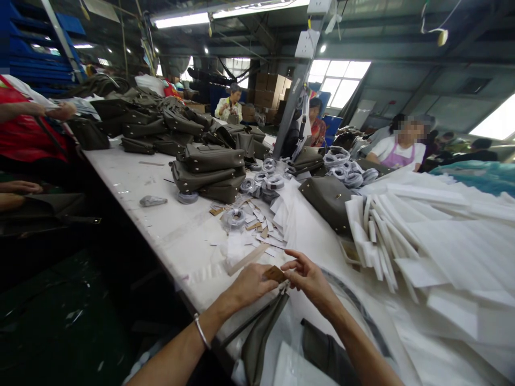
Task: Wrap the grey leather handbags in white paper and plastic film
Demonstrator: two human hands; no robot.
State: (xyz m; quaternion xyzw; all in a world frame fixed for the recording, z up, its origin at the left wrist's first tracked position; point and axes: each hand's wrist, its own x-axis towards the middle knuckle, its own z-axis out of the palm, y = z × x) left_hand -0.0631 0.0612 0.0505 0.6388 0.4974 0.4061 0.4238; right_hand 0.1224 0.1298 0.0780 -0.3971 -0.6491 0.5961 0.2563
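My left hand (251, 284) is closed, pinching a small brown tag (274, 274) between thumb and fingers. At the tag's right edge, the thumb and fingertips of my right hand (309, 276) come together in a pinch, with another finger lifted. What these fingertips hold is too small to make out. Just below both hands, a dark olive bag (263, 335) lies at the table's near edge, with some whitish material at its top. Clear plastic and a white sheet (293, 370) lie beside it, and my right forearm partly covers another dark piece (325, 348).
Loose tags and paper slips (261, 225) lie ahead, near wrapped coiled straps (233, 219). Stacked dark bags (209, 169) stand beyond. White foam sheets (434, 241) spread at right. A person in red (24, 123) stands at left; other people sit farther back.
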